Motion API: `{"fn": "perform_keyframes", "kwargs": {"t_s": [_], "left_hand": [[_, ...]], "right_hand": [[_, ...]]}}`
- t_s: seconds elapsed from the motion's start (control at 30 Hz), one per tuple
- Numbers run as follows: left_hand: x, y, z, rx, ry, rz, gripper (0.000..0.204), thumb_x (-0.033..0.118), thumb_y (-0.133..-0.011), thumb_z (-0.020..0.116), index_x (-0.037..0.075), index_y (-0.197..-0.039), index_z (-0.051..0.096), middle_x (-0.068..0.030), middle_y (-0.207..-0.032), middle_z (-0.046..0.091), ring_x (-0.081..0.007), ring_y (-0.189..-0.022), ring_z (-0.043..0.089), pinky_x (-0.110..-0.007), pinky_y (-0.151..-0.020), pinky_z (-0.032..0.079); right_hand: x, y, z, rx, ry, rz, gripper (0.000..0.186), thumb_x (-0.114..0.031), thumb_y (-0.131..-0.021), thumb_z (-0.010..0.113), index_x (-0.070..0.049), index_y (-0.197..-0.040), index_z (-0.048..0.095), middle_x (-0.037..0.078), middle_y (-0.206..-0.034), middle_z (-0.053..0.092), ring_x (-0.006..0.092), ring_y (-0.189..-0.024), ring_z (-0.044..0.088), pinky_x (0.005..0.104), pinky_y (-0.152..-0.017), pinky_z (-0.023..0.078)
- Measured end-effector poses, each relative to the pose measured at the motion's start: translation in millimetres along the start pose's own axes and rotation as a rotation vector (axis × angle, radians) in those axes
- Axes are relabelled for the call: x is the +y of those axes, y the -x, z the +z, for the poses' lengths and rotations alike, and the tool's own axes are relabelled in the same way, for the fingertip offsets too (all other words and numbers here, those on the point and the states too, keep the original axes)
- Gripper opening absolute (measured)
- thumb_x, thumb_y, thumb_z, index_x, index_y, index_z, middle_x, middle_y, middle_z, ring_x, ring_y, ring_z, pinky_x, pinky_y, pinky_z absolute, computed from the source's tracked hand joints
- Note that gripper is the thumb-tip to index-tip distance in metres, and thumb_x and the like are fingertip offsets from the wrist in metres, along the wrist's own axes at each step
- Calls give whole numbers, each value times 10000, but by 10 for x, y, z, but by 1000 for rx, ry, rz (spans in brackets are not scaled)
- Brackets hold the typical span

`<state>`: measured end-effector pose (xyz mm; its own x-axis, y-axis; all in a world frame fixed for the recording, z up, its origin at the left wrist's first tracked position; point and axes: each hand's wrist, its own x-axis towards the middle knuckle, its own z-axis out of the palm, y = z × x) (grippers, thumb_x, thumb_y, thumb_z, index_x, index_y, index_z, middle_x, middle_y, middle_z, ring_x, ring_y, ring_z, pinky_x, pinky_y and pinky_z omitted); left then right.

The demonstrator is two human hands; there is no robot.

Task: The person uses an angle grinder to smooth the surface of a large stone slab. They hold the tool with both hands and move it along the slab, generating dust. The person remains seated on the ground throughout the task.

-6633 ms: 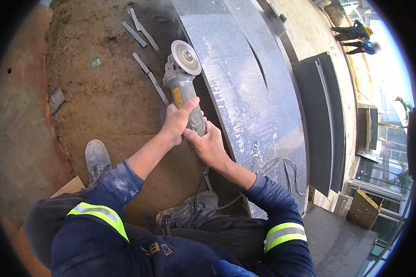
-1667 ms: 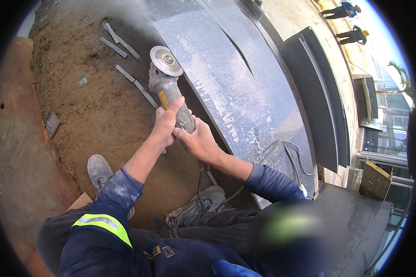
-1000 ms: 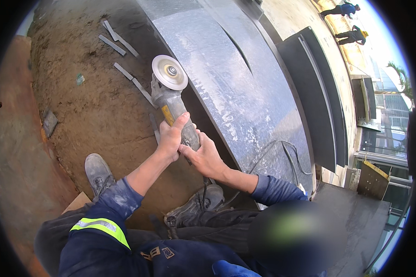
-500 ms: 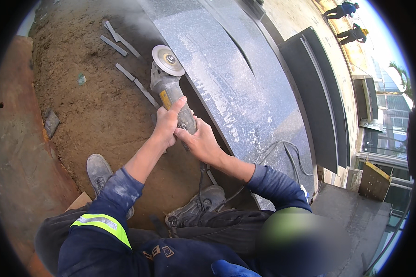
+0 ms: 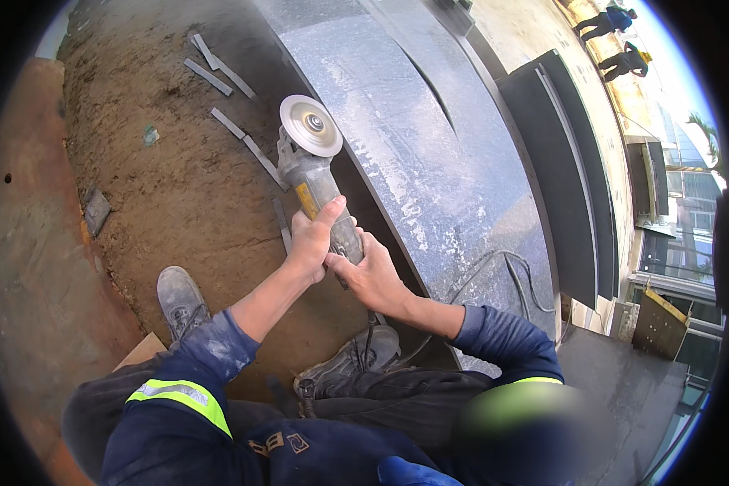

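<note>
Both hands, left hand [image 5: 309, 247] & right hand [image 5: 370, 278], fingers wrapped round angle grinder [image 5: 320, 182] body, disc beside grey slab [image 5: 417, 154].

An outdoor construction site: bare brown dirt ground [image 5: 178, 202] on the left strewn with short grey metal offcuts [image 5: 219, 73], long curved grey stone slabs [image 5: 429, 162] running far, two distant workers [image 5: 616, 36] far right.

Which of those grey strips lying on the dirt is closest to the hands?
The short grey strip just left of the left hand; it lies nearly against the angle grinder, while the other strips lie farther up the dirt.
</note>
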<state>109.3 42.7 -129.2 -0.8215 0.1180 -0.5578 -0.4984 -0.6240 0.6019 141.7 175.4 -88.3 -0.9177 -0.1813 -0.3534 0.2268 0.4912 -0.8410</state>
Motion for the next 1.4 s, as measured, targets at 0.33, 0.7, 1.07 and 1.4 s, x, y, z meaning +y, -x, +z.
{"fn": "perform_keyframes", "kwargs": {"t_s": [0.33,0.7,1.07,1.4], "left_hand": [[-167,190,60,15,38,-12,381,330,-918,751,20,-1068,587,-119,-882,666,-221,-739,701,-377,-667,603],[-111,40,26,1,7,-7,418,382,-907,753,20,-1049,602,-125,-879,675,-227,-743,708,-386,-690,607],[41,-102,35,11,48,1,342,312,-925,743,2,-1003,623,-110,-848,656,-208,-689,689,-363,-615,592],[203,-242,-4,-9,33,-15,379,337,-920,754,6,-1029,604,-116,-863,655,-222,-699,694,-370,-618,599]], "right_hand": [[70,244,-46,-19,-15,51,442,-273,-918,754,50,-1144,554,100,-930,660,132,-815,628,316,-690,516],[14,95,-52,-3,-40,17,369,-248,-922,753,37,-1088,588,85,-925,665,131,-826,621,325,-723,512],[7,-96,-32,-21,-64,15,494,-303,-885,758,74,-1148,577,191,-996,697,262,-928,685,395,-818,528],[-133,-263,18,-19,-140,14,386,-235,-895,755,49,-1107,601,83,-906,666,138,-811,616,323,-715,506]]}}
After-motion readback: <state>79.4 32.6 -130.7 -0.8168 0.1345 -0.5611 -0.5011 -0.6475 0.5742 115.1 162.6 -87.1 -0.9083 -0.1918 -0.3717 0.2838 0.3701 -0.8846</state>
